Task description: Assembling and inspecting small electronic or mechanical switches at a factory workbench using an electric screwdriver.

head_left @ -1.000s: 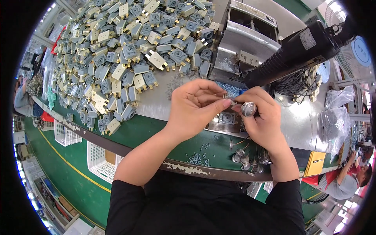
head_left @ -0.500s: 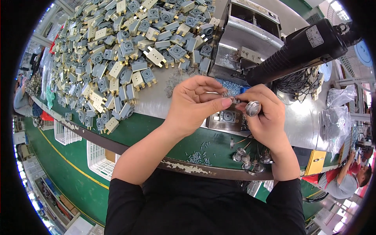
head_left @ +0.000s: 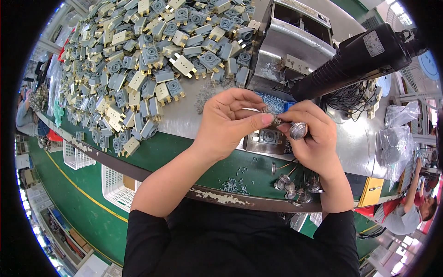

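My left hand point(head_left: 224, 122) is closed in a pinch, with small wire coil springs point(head_left: 267, 109) at its thumb and fingertips. My right hand point(head_left: 316, 134) meets it fingertip to fingertip and holds a round, domed metal part point(head_left: 299, 131) against its curled fingers. What lies exactly between the touching fingertips is partly hidden. Just below the hands, a grey square block with a round centre point(head_left: 269, 136) sits in a metal fixture point(head_left: 251, 145). Beyond the fingers are many small bluish screws point(head_left: 274, 102).
A large heap of grey and cream blocks point(head_left: 152, 55) covers the left. A black powered screwdriver point(head_left: 344, 62) slants in from the right beside a metal machine point(head_left: 272, 51). Loose screws point(head_left: 234, 185) and round metal parts with wires point(head_left: 290, 187) lie near the table's front edge.
The fingertips of both hands have drawn slightly closer together around the springs. Otherwise the hands stay in place. At the far right, a co-worker's arm has risen.
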Available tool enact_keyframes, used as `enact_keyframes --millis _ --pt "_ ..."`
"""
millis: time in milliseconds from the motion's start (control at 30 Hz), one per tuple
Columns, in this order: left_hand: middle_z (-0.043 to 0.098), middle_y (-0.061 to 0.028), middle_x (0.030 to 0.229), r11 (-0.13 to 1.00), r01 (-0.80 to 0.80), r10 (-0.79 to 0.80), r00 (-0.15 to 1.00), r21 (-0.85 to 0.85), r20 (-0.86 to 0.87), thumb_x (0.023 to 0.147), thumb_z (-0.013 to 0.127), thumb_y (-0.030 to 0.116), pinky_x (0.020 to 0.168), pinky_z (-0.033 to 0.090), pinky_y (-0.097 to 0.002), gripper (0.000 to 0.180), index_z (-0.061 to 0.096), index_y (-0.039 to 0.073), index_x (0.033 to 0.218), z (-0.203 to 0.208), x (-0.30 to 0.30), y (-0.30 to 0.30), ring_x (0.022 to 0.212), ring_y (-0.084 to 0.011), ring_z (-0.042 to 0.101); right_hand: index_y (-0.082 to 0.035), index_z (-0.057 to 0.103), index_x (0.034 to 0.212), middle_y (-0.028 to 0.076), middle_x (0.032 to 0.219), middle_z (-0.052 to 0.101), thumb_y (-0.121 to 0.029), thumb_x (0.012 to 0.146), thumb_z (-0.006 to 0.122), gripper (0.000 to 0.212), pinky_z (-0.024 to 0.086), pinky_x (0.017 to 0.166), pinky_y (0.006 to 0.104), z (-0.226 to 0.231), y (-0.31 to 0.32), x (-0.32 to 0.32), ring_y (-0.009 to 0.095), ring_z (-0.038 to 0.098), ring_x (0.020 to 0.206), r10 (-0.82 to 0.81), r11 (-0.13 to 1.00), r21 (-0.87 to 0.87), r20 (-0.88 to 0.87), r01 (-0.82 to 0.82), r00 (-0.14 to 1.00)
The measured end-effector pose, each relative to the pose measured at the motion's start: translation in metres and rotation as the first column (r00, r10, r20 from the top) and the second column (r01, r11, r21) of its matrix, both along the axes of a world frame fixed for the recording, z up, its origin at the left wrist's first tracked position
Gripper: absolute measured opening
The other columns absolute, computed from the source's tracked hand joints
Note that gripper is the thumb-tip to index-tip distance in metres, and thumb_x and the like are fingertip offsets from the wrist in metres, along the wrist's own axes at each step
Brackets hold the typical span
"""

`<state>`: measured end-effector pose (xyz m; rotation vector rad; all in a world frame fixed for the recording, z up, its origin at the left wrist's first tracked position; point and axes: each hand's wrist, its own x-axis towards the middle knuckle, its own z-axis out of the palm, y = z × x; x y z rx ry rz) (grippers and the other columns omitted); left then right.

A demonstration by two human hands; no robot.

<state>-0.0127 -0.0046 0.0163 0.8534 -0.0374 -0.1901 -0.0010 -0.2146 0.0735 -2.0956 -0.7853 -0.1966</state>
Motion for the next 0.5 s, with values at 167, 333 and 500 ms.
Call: enact_keyframes --millis 167,333,500 --pt "0.073 -0.0148 0.111 1.0 -0.022 0.022 0.999 0.02 0.028 0.085 0.082 -0.009 0.088 0.064 -0.0318 0.037 0.065 -0.001 0.117 -0.0013 -0.001 0.0009 0.101 -0.0216 0.076 0.001 0.075 0.1 0.013 0.093 0.069 0.01 0.079 0.075 0.023 0.055 0.071 0.0331 0.0007 0.0011 0.0007 0.026 0.069 0.082 -0.005 1.0 -0.028 0.035 0.006 0.999" --pt "0.072 -0.0145 0.113 0.997 -0.029 0.026 0.999 0.069 0.042 0.085 0.08 -0.012 0.09 0.065 -0.0337 0.039 0.062 -0.001 0.118 0.0002 -0.0014 0.0004 0.106 -0.0262 0.076 0.001 0.074 0.101 0.013 0.093 0.069 0.007 0.08 0.075 0.022 0.053 0.071 0.033 0.0012 -0.001 0.0011 0.027 0.067 0.082 0.001 1.0 -0.012 0.023 -0.001 1.0" --pt "0.071 -0.015 0.114 0.992 -0.119 0.104 0.97 0.053 0.219 0.084 0.08 -0.014 0.089 0.065 -0.0336 0.04 0.061 0.0 0.116 -0.005 -0.0039 -0.0021 0.106 -0.027 0.076 0.0 0.072 0.102 0.014 0.095 0.069 0.004 0.081 0.076 0.021 0.054 0.072 0.0338 0.0043 -0.0005 0.0015 0.028 0.069 0.082 0.026 1.0 -0.002 -0.004 -0.026 1.0"
